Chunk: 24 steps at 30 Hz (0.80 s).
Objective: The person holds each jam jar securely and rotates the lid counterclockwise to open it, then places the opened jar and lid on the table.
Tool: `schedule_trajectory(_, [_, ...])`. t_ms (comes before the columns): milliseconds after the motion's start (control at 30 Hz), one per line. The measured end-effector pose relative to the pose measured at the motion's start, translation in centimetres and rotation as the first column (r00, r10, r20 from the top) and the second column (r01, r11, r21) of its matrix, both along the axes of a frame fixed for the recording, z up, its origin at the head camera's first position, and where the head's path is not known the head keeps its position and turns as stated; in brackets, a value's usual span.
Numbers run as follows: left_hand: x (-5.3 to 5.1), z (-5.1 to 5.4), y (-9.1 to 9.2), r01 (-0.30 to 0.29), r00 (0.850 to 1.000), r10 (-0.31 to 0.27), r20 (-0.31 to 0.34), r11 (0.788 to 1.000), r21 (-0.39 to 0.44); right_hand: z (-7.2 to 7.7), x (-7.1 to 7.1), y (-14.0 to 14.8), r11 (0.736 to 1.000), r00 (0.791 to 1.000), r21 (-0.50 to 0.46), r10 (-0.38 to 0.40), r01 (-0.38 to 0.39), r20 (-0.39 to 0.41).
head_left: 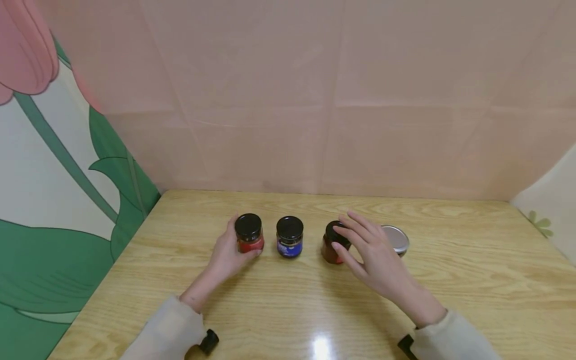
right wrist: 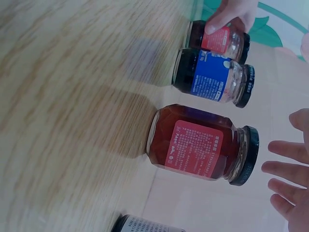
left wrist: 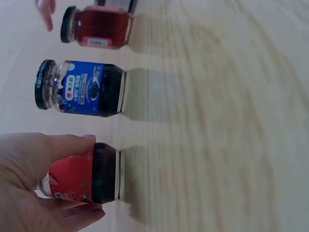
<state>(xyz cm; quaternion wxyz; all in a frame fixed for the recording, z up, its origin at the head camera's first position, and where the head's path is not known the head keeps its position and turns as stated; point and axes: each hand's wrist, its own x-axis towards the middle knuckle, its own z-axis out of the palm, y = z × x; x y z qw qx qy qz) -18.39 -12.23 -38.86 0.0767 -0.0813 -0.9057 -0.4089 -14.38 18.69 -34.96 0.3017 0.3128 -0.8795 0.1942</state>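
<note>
At the left of the row, my left hand point(head_left: 228, 252) grips a red-labelled jar point(head_left: 250, 235) with a black lid, thumb on one side and fingers on the other. In the left wrist view that jar point(left wrist: 77, 176) stands upright with its base at the tabletop. A blue-labelled jar point(head_left: 290, 237) with dark contents stands beside it, untouched. Farther right is a strawberry jam jar point(right wrist: 193, 142), reddish brown with a pink-red label. My right hand point(head_left: 375, 255) hovers by its black lid, fingers spread; the right wrist view shows a gap between fingers and jar.
A silver-lidded jar point(head_left: 396, 239) stands at the right end of the row, partly hidden behind my right hand. The wooden table point(head_left: 279, 305) meets a pink cloth backdrop point(head_left: 315, 150) at its far edge. A flower-patterned cloth point(head_left: 67, 165) hangs at the left.
</note>
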Motion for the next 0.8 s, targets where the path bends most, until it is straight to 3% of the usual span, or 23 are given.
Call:
schedule_trajectory(167, [0.0, -0.41, 0.07, 0.014, 0.999, -0.012, -0.04, 0.999, 0.038, 0.02, 0.17, 0.02, 1.0, 1.0, -0.005, -0.005, 0.005, 0.006])
schedule_trajectory(800, [0.12, -0.29, -0.01, -0.038, 0.999, 0.039, -0.034, 0.998, 0.041, -0.09, 0.35, 0.09, 1.0, 0.999, 0.018, -0.015, 0.015, 0.029])
